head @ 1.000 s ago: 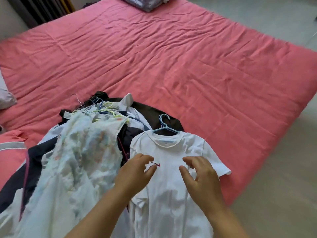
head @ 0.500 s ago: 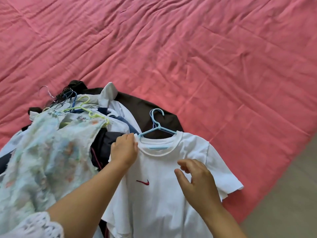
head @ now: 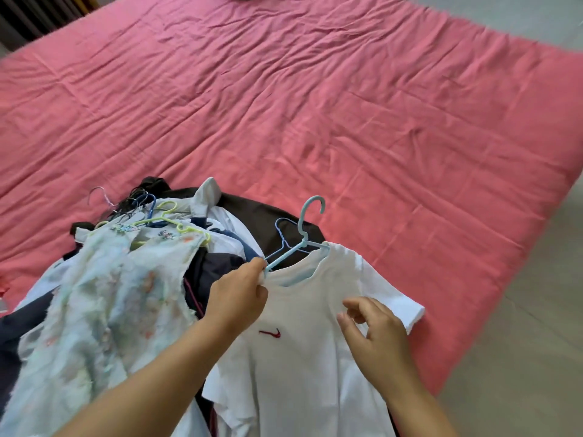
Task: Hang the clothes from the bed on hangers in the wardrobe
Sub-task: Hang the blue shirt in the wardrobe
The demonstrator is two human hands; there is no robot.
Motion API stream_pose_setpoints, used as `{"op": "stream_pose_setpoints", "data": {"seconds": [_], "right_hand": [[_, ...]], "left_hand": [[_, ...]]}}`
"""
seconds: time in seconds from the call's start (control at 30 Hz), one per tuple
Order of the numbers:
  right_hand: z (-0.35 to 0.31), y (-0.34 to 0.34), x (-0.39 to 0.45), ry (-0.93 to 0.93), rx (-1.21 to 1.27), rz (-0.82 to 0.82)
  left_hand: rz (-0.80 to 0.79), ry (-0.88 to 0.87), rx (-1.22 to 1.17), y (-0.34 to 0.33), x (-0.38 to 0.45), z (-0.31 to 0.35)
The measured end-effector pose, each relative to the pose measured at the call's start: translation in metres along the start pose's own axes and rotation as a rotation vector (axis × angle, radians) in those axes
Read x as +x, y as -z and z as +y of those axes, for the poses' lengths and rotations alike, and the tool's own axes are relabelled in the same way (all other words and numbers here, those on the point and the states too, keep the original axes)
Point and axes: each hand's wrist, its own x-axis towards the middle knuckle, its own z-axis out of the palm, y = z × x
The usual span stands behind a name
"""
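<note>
Left hand (head: 238,298): clenched on shoulder of white T-shirt (head: 303,357) and end of light-blue hanger (head: 298,244). Right hand (head: 375,332): released, fingers loosely curled, above shirt chest. Shirt location: near edge of bed (head: 347,105), beside clothes pile (head: 104,294).

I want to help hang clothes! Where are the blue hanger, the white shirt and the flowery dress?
blue hanger (head: 310,212): head view, on its hook.
white shirt (head: 303,373): head view, on its chest.
flowery dress (head: 120,304): head view, on its front.
</note>
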Motion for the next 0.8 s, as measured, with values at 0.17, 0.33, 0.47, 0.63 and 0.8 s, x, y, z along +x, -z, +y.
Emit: {"op": "stream_pose_setpoints", "data": {"seconds": [0.17, 0.33, 0.47, 0.63, 0.8], "right_hand": [[-0.031, 0.018, -0.051, 0.052, -0.043, 0.124], [-0.078, 0.040, -0.127, 0.133, -0.098, 0.316], [-0.123, 0.065, -0.196, 0.240, -0.158, 0.539], [-0.177, 0.109, -0.275, 0.417, -0.286, 0.661], [-0.225, 0.149, -0.353, 0.505, -0.363, 0.767]], "left_hand": [[0.174, -0.088, -0.168, 0.052, -0.059, -0.006], [0.326, -0.289, -0.225, 0.113, -0.143, -0.010], [0.412, -0.445, -0.276, 0.160, -0.215, -0.026], [0.430, -0.612, -0.400, 0.227, -0.290, -0.036], [0.397, -0.827, -0.478, 0.286, -0.350, -0.024]]}}
